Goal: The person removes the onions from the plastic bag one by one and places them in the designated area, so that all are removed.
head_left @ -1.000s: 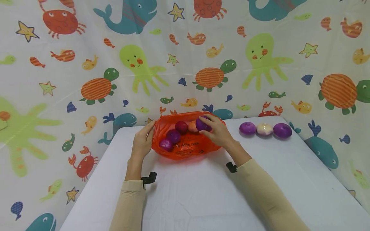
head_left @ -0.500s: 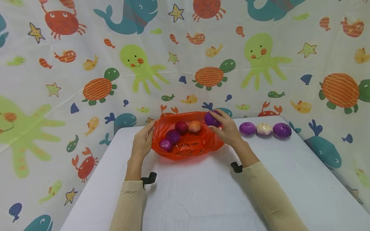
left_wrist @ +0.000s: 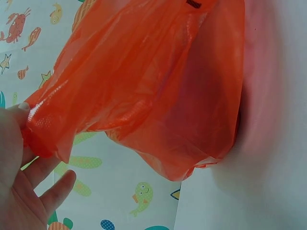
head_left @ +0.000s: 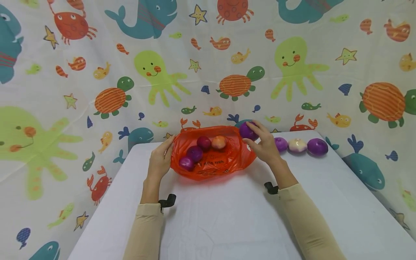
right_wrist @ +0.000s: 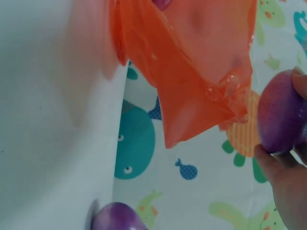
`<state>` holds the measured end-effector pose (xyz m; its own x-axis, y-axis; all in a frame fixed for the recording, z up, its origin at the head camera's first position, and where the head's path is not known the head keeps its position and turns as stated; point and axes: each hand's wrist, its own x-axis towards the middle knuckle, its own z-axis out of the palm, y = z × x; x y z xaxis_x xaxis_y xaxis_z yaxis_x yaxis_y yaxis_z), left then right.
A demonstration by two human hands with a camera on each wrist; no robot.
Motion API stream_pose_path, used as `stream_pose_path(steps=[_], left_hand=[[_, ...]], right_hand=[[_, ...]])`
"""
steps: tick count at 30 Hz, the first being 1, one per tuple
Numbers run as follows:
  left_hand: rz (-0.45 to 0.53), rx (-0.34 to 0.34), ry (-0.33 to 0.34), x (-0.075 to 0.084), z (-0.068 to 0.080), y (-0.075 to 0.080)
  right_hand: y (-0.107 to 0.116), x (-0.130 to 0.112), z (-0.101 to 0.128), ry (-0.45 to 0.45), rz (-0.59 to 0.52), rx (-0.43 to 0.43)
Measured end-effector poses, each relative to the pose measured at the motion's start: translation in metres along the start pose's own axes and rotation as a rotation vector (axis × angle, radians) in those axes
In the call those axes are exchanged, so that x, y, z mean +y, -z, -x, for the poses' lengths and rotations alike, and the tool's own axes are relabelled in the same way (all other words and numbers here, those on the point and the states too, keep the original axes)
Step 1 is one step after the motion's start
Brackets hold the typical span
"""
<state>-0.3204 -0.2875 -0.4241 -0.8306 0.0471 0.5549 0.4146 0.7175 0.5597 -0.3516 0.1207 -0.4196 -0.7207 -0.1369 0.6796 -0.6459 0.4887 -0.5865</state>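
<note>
A red plastic bag (head_left: 221, 169) lies with its mouth wide on the table. My left hand (head_left: 159, 159) pinches the bag's left edge between thumb and fingers, as the left wrist view also shows. Past the bag's right edge, my right hand (head_left: 265, 144) grips a purple onion (head_left: 248, 130), raised above the table; in the right wrist view the onion (right_wrist: 280, 112) is apart from the bag. Inside the bag are two purple onions, one at the front left (head_left: 186, 163), a dark red round fruit (head_left: 203, 143) and a peach-coloured fruit (head_left: 219, 142).
To the right, a white bulb (head_left: 297, 145) stands in a row between a purple onion (head_left: 281, 144), partly behind my right hand, and another purple onion (head_left: 317, 147). A white cloth covers the table (head_left: 201, 213). Behind it hangs a sea-animal curtain (head_left: 208, 43).
My right hand has lifted the purple onion from over the inside of the bag and carried it right, past the bag's edge. My left hand stays on the bag.
</note>
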Motion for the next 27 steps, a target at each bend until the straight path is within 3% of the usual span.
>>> stream_pose_path(steps=[8, 19, 27], left_hand=[[-0.001, 0.008, -0.007, 0.000, 0.001, 0.000], [0.009, 0.007, -0.008, 0.000, 0.001, 0.000], [0.004, -0.001, -0.002, 0.000, 0.001, 0.000]], right_hand=[[0.005, 0.007, 0.000, -0.027, -0.019, 0.064], [0.016, 0.019, -0.003, -0.053, 0.047, 0.124], [0.026, 0.038, -0.010, -0.064, 0.091, 0.091]])
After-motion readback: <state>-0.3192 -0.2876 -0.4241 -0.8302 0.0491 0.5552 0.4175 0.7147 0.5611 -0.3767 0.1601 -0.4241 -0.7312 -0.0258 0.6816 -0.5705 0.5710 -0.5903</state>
